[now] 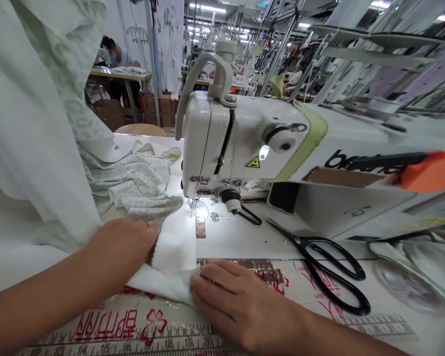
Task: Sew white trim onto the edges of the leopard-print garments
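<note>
The left hand (128,242) curls at the white fabric (175,247), fingertips hidden; the right hand (237,301) lies over its near end, fingers bent together. Whether either pinches, I cannot tell. Between them, the fabric runs across the bench (241,242) to the sewing machine (241,133), its needle blurred by glare.

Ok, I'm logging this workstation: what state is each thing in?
White fabric: smooth between the hands
Patterned fabric: bunched, wrinkled
Left hand: curled at the white fabric's edge, grip partly hidden
Right hand: fingers bent, on the white fabric
Sewing machine: work light on; stitching, can't tell
Scissors: lying flat, not held
Ceiling lights: lit
</note>
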